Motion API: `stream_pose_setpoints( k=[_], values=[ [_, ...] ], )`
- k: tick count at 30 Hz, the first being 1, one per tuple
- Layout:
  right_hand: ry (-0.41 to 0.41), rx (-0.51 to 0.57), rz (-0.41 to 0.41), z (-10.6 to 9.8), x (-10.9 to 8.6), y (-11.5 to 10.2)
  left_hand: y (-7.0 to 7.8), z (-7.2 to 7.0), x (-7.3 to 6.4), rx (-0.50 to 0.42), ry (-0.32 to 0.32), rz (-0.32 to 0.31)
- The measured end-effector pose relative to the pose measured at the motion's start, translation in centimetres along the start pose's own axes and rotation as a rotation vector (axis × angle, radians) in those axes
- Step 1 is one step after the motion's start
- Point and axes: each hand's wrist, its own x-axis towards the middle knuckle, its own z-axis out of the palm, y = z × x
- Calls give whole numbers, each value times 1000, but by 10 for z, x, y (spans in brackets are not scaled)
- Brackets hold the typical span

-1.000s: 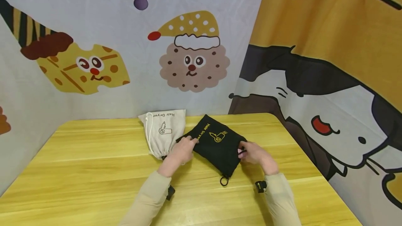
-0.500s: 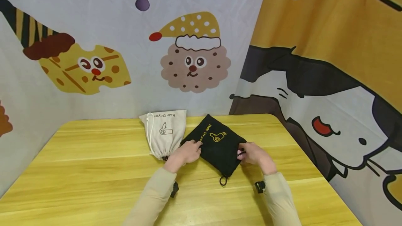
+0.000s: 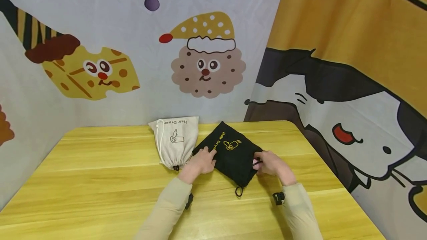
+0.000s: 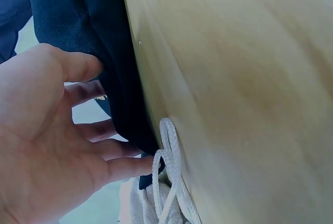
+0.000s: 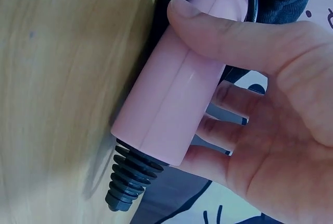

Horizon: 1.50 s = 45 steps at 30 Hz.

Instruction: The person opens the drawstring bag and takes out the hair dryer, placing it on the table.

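Note:
A black drawstring bag (image 3: 233, 164), printed with yellow "Hair Dryer" lettering, lies on the table. My left hand (image 3: 204, 160) holds the bag's left edge, the thumb on the near side and the fingers over the cloth. At the bag's right end my right hand (image 3: 271, 163) grips the pink handle of a hair dryer (image 5: 166, 99). The handle sticks out of the bag's mouth, with a black ribbed cord sleeve (image 5: 132, 177) at its end; a black loop crosses it. The rest of the dryer is hidden in the cloth.
A beige drawstring bag (image 3: 178, 147), also marked "Hair Dryer", lies just left of the black one. Its white cord (image 4: 171, 166) runs close to my left fingers. A cartoon-printed curtain (image 3: 133, 106) rises behind the wooden table (image 3: 100, 192).
My left hand has slid a little to the right along the black bag's near edge, away from its left corner. The right hand keeps its grip on the handle almost in place.

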Motion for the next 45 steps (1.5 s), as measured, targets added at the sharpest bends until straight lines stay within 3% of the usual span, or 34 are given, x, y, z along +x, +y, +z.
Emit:
stream_pose_setpoints(
  k=[8, 21, 45],
  values=[
    [-5, -4, -34, -5, -3, 1, -1, 0, 1, -4, -10, -6],
    [0, -29, -24, -6, -7, 4, -2, 1, 2, 6, -19, -4],
    [-62, 16, 0, -10, -13, 14, -5, 2, 2, 2, -29, 2]
  ],
)
